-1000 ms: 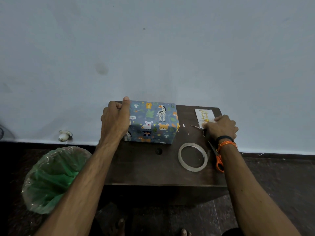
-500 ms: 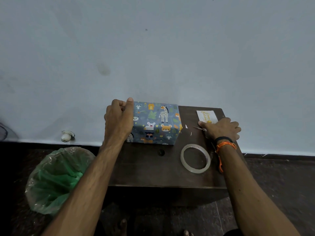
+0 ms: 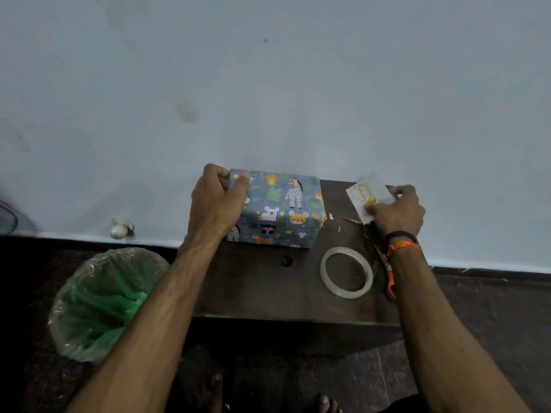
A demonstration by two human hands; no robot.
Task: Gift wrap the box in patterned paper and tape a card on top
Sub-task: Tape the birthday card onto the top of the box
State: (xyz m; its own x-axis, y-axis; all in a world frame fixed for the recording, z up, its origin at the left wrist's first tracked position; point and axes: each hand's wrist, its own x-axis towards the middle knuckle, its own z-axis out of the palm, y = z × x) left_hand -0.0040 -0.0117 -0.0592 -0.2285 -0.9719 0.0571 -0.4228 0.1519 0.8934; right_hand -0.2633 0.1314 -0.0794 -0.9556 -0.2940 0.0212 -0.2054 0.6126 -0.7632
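Nearest you, two toes [image 3: 323,401] show at the bottom edge; the rest of each foot is cut off. Both forearms enter from the lower corners, with the elbows out of frame.

Left of your left forearm stands a bin [image 3: 98,299] lined with green plastic; its contents cannot be made out.

Your right forearm covers most of the scissors [image 3: 390,280]. Only an orange handle and a short length of blade show beside the wrist. The tape [image 3: 346,272] lies flat on the table [image 3: 268,293], just left of that wrist, apart from the hand.

Your right hand [image 3: 398,211] is curled, knuckles up. Its thumb and fingers pinch the card [image 3: 365,201] at the card's right and near edges. The card is tilted and part of it is hidden under the fingers; its yellow lettering is too blurred to read with certainty. Small white scraps [image 3: 331,216] lie on the table left of this hand.

Your left hand [image 3: 216,204] grips the left end of the box [image 3: 280,210], thumb on the top face, fingers curled round the far left corner. The fingertips are hidden behind the box. The box sits on the table, fully covered in animal-print paper, between your two hands and near the wall [image 3: 268,84].

A small white object [image 3: 120,228] lies at the wall base, left of your left hand; it cannot be identified.
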